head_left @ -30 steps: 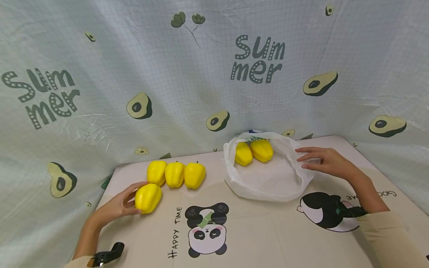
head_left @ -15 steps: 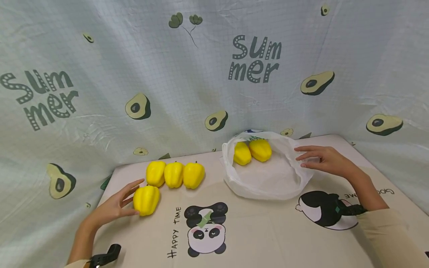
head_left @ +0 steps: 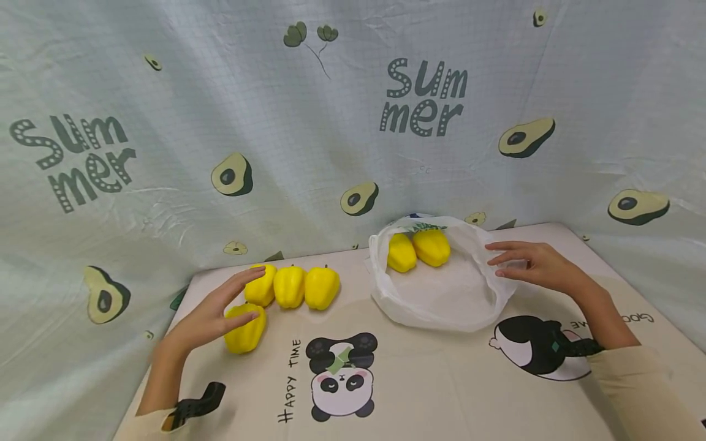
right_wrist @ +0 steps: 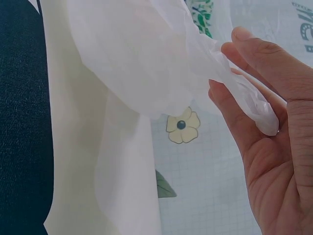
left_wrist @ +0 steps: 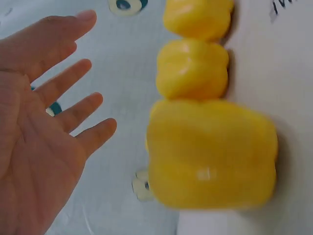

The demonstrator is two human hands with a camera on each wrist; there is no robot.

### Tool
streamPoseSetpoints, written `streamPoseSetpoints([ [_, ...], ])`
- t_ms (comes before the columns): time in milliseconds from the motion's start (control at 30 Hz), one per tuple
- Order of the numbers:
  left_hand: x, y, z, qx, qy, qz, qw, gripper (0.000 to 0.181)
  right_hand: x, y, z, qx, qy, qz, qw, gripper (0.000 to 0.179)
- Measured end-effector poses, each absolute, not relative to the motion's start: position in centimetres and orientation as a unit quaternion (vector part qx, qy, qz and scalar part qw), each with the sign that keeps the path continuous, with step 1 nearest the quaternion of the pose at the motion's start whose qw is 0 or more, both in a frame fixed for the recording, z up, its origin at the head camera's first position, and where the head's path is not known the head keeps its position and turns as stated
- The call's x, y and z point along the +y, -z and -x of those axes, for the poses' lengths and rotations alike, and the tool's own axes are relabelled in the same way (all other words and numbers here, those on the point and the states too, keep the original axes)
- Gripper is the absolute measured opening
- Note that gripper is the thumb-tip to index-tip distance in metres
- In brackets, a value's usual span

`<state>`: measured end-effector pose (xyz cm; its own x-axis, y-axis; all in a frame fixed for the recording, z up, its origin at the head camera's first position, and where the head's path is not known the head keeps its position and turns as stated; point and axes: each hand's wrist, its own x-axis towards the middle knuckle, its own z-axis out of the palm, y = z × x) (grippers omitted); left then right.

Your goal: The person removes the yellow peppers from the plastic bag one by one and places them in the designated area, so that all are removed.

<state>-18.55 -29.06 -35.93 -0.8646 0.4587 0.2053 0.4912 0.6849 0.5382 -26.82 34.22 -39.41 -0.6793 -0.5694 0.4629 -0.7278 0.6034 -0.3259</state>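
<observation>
In the head view, my left hand (head_left: 205, 320) hovers at the near yellow bell pepper (head_left: 246, 335), its thumb and fingers spread over it. The left wrist view shows this hand (left_wrist: 39, 132) with extended fingers, apart from the large nearby pepper (left_wrist: 212, 159). Three more bell peppers (head_left: 289, 288) stand in a row just behind. A white plastic bag (head_left: 436, 320) lies with its mouth wide toward me, two yellow bell peppers (head_left: 431, 248) inside. My right hand (head_left: 543, 266) holds the bag's right edge; in the right wrist view, the gathered plastic (right_wrist: 254, 105) runs between its fingers.
The table's cover (head_left: 430, 392) bears a printed panda (head_left: 341, 380) and a dark-haired figure (head_left: 529, 346). Behind the table hangs a pale curtain (head_left: 309, 141) with avocado prints. A black band (head_left: 198, 404) is strapped to the left wrist.
My left hand's fingers have come off the near bell pepper, and the hand has risen and shifted right over it. The right hand and bag have stayed in place.
</observation>
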Motion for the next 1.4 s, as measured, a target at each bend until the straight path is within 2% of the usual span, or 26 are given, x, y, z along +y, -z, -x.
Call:
streamPoseSetpoints([
  [300,-22.9,33.8,20.9,-0.914,0.302,0.27,0.032,0.069,34.4,39.6,26.8,-0.881,-0.249,-0.367,0.163,0.025],
  [500,-17.8,32.7,23.1,-0.898,0.301,0.318,0.045,0.068,34.5,39.5,26.8,-0.883,-0.245,-0.365,0.166,0.025],
  [700,-12.0,32.3,25.3,-0.875,0.296,0.38,0.036,0.07,34.7,39.5,26.9,-0.878,-0.241,-0.373,0.177,0.026],
  [1067,-2.8,33.2,29.9,-0.878,0.253,0.404,-0.035,0.06,34.6,39.4,26.8,-0.879,-0.248,-0.37,0.169,0.025],
  [1400,2.3,34.5,32.9,-0.892,0.235,0.377,-0.086,0.056,34.7,39.2,26.9,-0.882,-0.242,-0.365,0.173,0.025],
])
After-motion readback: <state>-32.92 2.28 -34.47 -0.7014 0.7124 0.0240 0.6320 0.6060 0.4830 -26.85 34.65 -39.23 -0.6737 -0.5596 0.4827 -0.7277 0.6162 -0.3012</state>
